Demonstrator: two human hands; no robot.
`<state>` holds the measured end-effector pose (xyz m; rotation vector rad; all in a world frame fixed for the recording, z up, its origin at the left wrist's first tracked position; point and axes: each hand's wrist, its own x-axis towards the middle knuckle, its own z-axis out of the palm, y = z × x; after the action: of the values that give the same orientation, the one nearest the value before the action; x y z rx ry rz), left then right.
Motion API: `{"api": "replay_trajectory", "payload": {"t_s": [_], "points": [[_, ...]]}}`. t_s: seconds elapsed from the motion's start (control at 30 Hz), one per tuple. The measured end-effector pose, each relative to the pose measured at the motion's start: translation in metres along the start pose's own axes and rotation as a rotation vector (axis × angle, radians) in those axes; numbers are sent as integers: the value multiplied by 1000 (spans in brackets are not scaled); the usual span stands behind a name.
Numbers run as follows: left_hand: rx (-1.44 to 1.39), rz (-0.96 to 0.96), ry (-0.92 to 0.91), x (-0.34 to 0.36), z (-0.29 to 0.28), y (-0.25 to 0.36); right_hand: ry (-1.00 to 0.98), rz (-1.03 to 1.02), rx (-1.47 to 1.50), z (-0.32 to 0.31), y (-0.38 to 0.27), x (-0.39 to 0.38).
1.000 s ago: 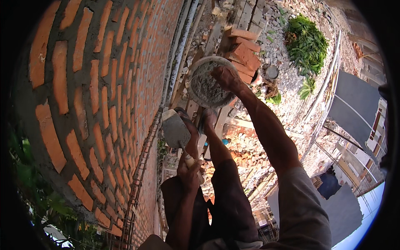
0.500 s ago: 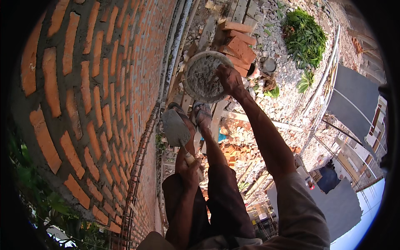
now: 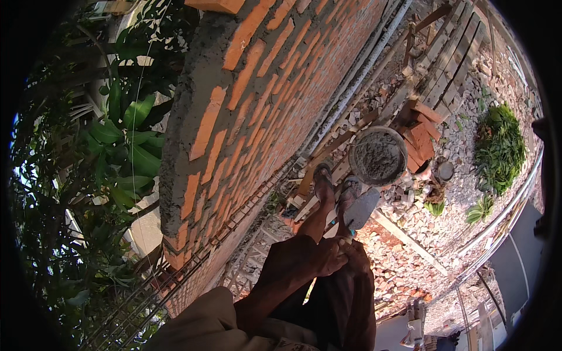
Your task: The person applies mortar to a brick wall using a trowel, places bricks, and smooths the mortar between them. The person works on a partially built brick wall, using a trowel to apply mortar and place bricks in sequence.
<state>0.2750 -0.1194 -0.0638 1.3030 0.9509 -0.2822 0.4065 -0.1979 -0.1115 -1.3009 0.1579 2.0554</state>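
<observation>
A trowel (image 3: 361, 209) with a mortar-smeared blade points away from me above my knees. My left hand (image 3: 331, 258) and my right hand (image 3: 356, 256) meet at its handle. The fingers of both are closed around it, and they hide most of the handle. Just beyond the blade a round bucket (image 3: 352, 153) stands beside my feet. Grey mortar (image 3: 380, 155) fills much of it.
A brick wall (image 3: 257, 111) rises on my left, wet mortar along its top, with one brick (image 3: 215, 4) lying there. Stacked bricks (image 3: 418, 137) sit beyond the bucket on planks (image 3: 451, 70). Rubble, cut leaves (image 3: 500, 149) and steel bars (image 3: 193, 251) surround this.
My right hand has left the bucket and come to the trowel handle beside my left hand. The view has swung left, bringing the wall top into sight.
</observation>
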Motion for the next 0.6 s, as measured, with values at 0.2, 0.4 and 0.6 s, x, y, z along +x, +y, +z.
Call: {"api": "replay_trajectory", "payload": {"t_s": [0.2, 0.4, 0.6], "points": [[466, 76, 544, -66, -87, 68, 259, -54, 244, -8, 3, -37], [546, 200, 1135, -150, -167, 64, 784, 79, -535, -61, 34, -71], [-178, -582, 415, -173, -106, -76, 796, 62, -317, -88, 71, -111]]}}
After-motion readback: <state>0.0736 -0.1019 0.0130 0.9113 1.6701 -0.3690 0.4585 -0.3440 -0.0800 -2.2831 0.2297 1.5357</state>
